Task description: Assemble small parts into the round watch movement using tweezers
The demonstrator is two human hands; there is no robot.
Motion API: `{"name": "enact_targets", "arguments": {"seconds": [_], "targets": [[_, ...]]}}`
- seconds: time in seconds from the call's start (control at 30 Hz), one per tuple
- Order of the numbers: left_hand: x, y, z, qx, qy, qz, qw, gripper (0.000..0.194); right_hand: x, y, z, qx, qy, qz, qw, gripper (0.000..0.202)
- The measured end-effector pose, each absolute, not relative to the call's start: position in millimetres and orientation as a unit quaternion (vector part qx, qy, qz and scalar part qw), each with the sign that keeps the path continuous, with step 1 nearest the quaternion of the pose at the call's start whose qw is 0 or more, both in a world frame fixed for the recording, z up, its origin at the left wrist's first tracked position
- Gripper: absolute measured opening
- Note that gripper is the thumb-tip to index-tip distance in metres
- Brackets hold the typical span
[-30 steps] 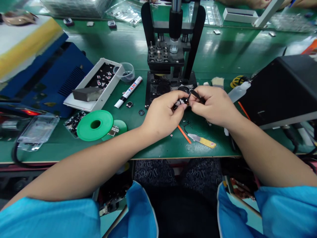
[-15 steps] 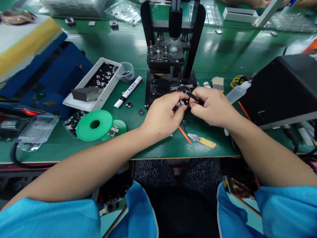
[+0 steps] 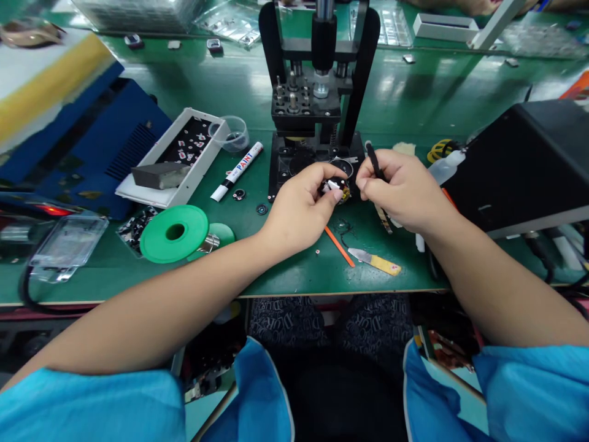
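Between thumb and fingers, my left hand [image 3: 301, 205] pinches a small round dark part [image 3: 339, 188] with white and yellowish bits on it. This part is just in front of the base of the black press [image 3: 306, 101]. To its right, my right hand [image 3: 402, 187] is closed around a slim black tool [image 3: 375, 161], apart from the round part; a metallic end of a tool shows below the fingers. Beneath the hands, an orange stick [image 3: 339, 247] and a small blade with a yellow handle [image 3: 385, 265] lie on the green table [image 3: 294, 279].
Left are a green spool [image 3: 154, 236], a paint marker [image 3: 237, 170], a white box of small parts [image 3: 197, 169], a clear cup [image 3: 237, 136] and a blue machine [image 3: 133, 129]. A black box-shaped device [image 3: 519, 166] and a clear bottle [image 3: 446, 167] stand on the right.
My right hand has moved right, away from the round part, and the black tool has turned more upright. More of the round part shows in my left hand.
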State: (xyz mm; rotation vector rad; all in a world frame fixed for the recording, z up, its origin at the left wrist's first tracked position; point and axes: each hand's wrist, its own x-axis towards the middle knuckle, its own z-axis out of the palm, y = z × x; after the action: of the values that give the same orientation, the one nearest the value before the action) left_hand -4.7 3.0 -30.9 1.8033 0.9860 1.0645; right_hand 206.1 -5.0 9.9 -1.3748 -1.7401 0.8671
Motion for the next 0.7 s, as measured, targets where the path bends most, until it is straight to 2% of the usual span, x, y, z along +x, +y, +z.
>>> {"name": "enact_targets", "arguments": {"seconds": [0.13,0.27,0.7], "targets": [[-3.7,4.5,-32.1,0.642,0.371,0.429,0.516,0.017,208.3,-2.3,6.3,-0.521,-0.644,0.39,0.402,0.009],[-2.3,3.0,-29.2,0.604,0.354,0.428,0.571,0.016,207.4,-1.4,5.3,-0.488,-0.632,0.451,0.399,0.011],[-3.3,3.3,-31.3,0.625,0.307,0.459,0.553,0.014,208.1,-1.7,3.7,-0.456,-0.611,0.53,0.373,0.012]]}}
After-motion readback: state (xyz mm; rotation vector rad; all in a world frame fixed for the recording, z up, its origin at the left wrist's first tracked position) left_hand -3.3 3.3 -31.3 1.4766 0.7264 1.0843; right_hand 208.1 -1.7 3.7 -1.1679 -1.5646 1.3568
